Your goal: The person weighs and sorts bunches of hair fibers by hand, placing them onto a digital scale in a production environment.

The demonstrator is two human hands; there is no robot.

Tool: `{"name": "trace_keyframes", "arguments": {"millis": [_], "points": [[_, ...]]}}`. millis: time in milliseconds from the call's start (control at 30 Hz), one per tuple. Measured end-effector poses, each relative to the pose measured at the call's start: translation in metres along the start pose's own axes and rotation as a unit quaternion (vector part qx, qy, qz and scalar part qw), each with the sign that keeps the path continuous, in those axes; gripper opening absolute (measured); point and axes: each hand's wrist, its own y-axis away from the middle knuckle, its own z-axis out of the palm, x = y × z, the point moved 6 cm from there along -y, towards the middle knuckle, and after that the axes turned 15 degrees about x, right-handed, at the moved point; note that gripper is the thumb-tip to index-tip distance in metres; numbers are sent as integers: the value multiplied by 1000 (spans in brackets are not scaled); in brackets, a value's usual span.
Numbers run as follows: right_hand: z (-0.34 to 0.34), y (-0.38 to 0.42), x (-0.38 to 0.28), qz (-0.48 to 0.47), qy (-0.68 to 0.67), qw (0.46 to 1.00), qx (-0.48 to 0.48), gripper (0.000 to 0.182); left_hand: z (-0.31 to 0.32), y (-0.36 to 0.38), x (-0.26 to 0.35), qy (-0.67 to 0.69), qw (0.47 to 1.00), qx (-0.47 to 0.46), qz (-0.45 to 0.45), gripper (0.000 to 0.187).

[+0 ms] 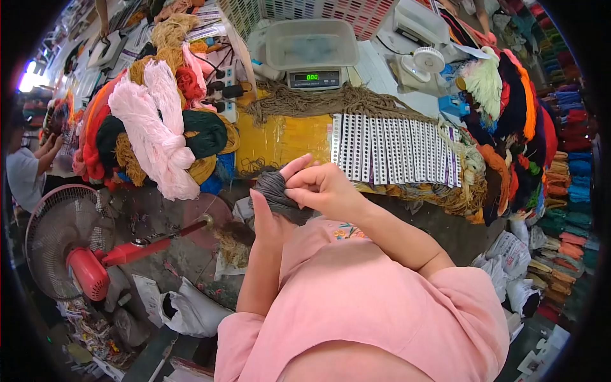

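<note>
A thick bundle of dark grey yarn (275,191) is wound around the fingers of my left hand (270,223), whose thumb stands up beside it. My right hand (328,189) pinches at the right side of the bundle with thumb and forefinger. Both hands are in front of my chest, just off the table's near edge. Beyond them lies a yellow work surface (273,137). To the right on it are rows of white strips with dark holes (394,149). A hank of brown yarn (318,102) stretches behind the strips.
A digital scale (313,79) reading 0.00 carries a clear plastic tub (312,44). Pale pink yarn (149,127) hangs over the table's left edge; colourful hanks (509,102) hang at right. A red floor fan (89,267) stands at left. Another person (28,169) works at far left.
</note>
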Motion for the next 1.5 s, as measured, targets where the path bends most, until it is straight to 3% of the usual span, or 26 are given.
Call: {"name": "trace_keyframes", "arguments": {"millis": [67,100,200,233,367,467,567,633,700,733,900,967,1000,1033,1100,1133,1200,1233,1300,1333,1367,1400,1433,1467,1500], "points": [[-3,1,7,61,-119,991,14,6,-6,2,-2,-81,996,-11,36,73],[-6,3,1,75,-129,989,24,6,-3,6,0,-82,996,27,36,63],[-7,6,6,116,-183,975,46,8,-10,6,-7,-18,999,38,7,61],[-6,6,7,117,-183,975,46,8,-10,6,-10,10,1000,2,-13,63],[-3,4,4,15,-32,998,44,8,-1,10,-5,-38,998,48,23,67],[-3,3,2,26,-30,999,3,7,-1,8,-6,-16,1000,-13,10,67],[-5,2,2,25,-134,990,45,7,-5,7,-5,35,997,56,36,62],[-7,3,2,15,-184,980,72,8,-8,7,-7,47,996,55,50,54],[-11,4,7,14,-216,971,98,8,-19,6,-12,-77,988,125,54,48],[-12,6,19,91,-244,964,53,6,-27,3,-16,-72,990,111,46,42],[-13,2,12,165,-326,931,15,8,-26,0,-15,78,986,148,-10,23],[-6,3,18,186,-315,929,-64,13,-24,-2,-11,70,988,136,22,20],[-7,4,17,202,-264,942,-42,12,-28,-3,-14,53,978,201,-10,19],[-10,3,15,203,-265,942,-41,12,-35,-4,-15,52,978,201,-12,19],[-14,5,14,205,-198,951,-123,12,-29,-10,-3,28,991,128,22,18],[-25,0,16,174,-152,967,-103,11,-26,-10,2,71,989,125,23,17],[-61,-10,15,208,-203,957,-21,11,-52,-14,19,316,942,109,-34,23],[-83,-16,15,211,-229,950,18,11,-71,-14,34,373,925,67,-14,21],[-135,-32,16,189,-231,947,119,9,-118,-6,59,478,872,102,-12,17],[-165,-43,20,184,-294,925,155,9,-159,4,67,488,858,159,20,17],[-196,-52,24,189,-309,902,233,8,-187,20,72,326,907,254,81,7],[-228,-66,34,182,-398,876,203,8,-219,43,81,150,919,339,138,11],[-255,-77,37,170,-420,859,237,7,-329,74,88,173,901,358,171,24],[-278,-87,38,157,-442,840,271,7,-396,105,90,246,865,400,178,27],[-302,-96,39,138,-413,838,329,6,-430,131,98,249,864,401,178,27]]}}
